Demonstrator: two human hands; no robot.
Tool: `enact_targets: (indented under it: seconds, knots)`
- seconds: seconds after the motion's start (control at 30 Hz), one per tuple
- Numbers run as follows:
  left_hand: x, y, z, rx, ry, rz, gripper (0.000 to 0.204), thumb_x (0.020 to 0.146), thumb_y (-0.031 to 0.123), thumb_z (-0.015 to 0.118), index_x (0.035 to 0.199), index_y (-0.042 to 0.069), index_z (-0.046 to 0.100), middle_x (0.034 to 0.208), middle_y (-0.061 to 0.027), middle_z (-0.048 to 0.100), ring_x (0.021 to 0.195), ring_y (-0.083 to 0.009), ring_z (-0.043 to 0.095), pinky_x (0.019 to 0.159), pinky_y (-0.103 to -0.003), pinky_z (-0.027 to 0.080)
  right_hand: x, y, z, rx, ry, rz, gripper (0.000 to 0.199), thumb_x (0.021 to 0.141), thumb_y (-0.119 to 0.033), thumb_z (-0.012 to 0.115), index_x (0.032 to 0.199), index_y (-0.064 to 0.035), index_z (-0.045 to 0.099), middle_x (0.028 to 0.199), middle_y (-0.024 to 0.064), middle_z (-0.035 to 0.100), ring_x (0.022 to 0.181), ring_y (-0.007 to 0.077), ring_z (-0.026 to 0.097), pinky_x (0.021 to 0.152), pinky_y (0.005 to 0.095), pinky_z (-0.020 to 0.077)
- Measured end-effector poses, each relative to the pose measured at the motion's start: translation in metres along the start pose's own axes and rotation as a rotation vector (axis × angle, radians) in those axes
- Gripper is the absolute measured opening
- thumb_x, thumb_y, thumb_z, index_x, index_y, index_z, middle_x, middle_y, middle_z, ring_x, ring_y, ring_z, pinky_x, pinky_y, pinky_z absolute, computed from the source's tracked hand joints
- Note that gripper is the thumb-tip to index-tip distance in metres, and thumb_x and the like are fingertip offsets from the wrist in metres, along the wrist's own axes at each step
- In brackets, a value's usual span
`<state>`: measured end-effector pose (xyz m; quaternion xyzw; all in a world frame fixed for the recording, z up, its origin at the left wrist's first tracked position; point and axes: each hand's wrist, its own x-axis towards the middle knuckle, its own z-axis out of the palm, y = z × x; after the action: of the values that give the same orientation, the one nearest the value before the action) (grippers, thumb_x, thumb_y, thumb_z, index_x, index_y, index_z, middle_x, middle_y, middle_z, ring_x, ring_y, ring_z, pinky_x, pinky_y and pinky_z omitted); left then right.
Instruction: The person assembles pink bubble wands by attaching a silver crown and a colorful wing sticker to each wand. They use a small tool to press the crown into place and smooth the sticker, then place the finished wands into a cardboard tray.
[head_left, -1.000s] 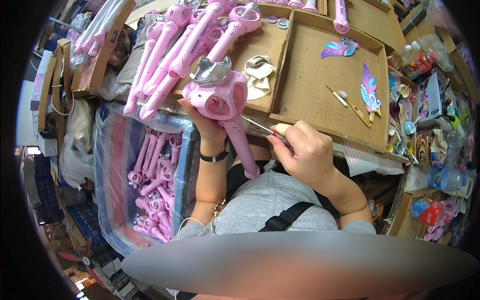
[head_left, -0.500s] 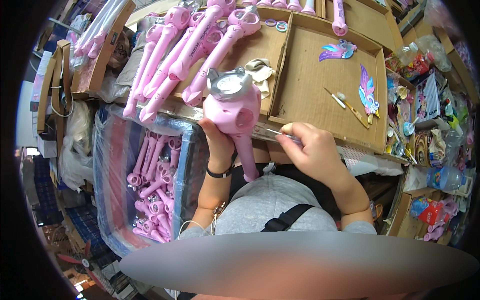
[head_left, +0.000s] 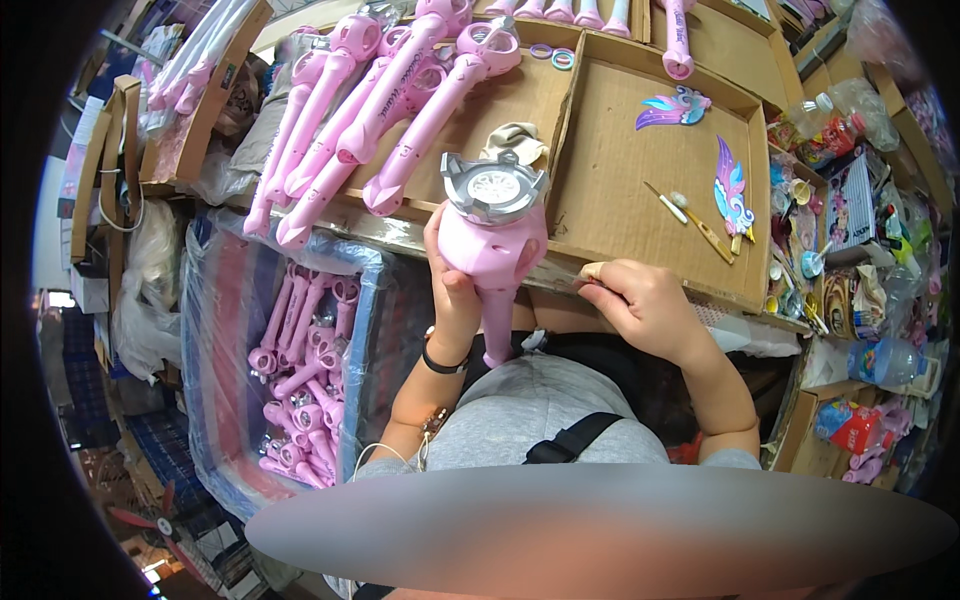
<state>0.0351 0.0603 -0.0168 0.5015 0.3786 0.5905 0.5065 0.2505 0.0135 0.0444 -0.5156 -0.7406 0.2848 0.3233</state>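
A pink toy wand [head_left: 490, 250] stands upright in front of my body, its silver pronged cap [head_left: 494, 187] tilted up toward me. My left hand [head_left: 450, 290] is wrapped around the left side of its round head, thumb in front. To the wand's right and apart from it, my right hand [head_left: 640, 305] is closed in a pinch near the table's front edge. The thin stick-like tool it held a moment earlier is now mostly hidden by the fingers. Several more pink wands [head_left: 400, 110] lie piled on the table at the upper left.
A plastic-lined blue crate [head_left: 370, 350] with several wands stands at my left. The cardboard tray [head_left: 610, 150] holds two winged decorations [head_left: 735, 195] and thin brush-like tools [head_left: 705, 230]. A beige cloth [head_left: 515, 140] lies behind the wand. Bottles and clutter [head_left: 890, 360] fill the right side.
My left hand has moved the wand slightly right and turned it, so its silver cap faces me more. My right hand has shifted slightly right and down, away from the wand, with the tool's tip now out of sight.
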Motion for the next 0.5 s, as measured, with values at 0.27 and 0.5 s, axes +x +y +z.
enact_targets:
  seconds: [0.27, 0.5]
  knots:
    - [-0.040, -0.024, -0.008, 0.149, -0.229, -0.132, 0.046, 0.080, 0.001, 0.069, 0.117, 0.000, 0.041, 0.102, -0.0081, 0.059, 0.091, -0.0140, 0.059, 0.079, -0.029, 0.049, -0.016, -0.019, 0.003, -0.206, 0.104, -0.058, 0.016, 0.083, -0.021, 0.063, 0.085, -0.0056, 0.064, 0.070, 0.0111, 0.063, 0.060, 0.0275, 0.062, 0.050, 0.0363, 0.0476]
    - [-0.038, -0.034, -0.004, 0.295, -0.173, -0.072, 0.049, 0.076, -0.003, 0.067, 0.117, 0.001, 0.040, 0.097, -0.0046, 0.057, 0.086, -0.0115, 0.057, 0.076, -0.025, 0.047, -0.027, -0.030, -0.001, -0.207, 0.073, 0.118, 0.020, 0.087, -0.025, 0.060, 0.085, -0.0061, 0.063, 0.064, 0.0129, 0.062, 0.057, 0.0318, 0.061, 0.049, 0.0402, 0.0469]
